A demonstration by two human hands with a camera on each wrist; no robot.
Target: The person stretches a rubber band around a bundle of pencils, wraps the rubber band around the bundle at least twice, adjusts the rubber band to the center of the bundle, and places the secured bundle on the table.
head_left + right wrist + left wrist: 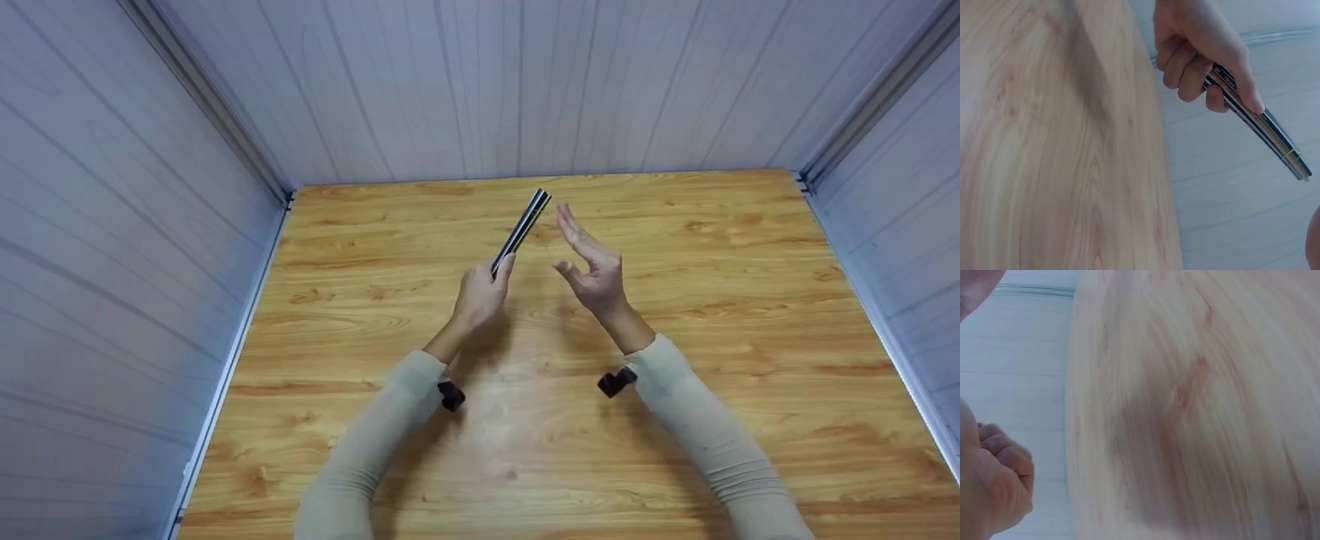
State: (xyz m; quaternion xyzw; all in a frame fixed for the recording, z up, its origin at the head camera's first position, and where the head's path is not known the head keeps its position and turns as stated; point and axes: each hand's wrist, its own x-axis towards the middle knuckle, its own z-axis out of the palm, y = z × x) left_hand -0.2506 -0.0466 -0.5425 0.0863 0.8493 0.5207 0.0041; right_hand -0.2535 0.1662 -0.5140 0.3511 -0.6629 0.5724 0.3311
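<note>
My left hand point(481, 292) grips a slim bundle of dark striped pencils point(523, 229) by its near end, the far end slanting up and to the right. In the right wrist view, the fingers of that hand curl round the pencils point(1264, 126), and its thumb lies along them. A thin yellowish rubber band point(1291, 153) circles the bundle close to its free end. My right hand point(600, 274) is held just right of the pencils, apart from them, with fingers extended and thumb spread. The left wrist view catches curled fingers point(1008, 458) at its edge, without the pencils.
Both hands are over a wood-grain tabletop point(510, 450). Pale panelled walls enclose it at the back point(487, 90), the left point(112, 262) and the right point(900, 225). Small black wrist cameras point(616, 382) sit at both cuffs.
</note>
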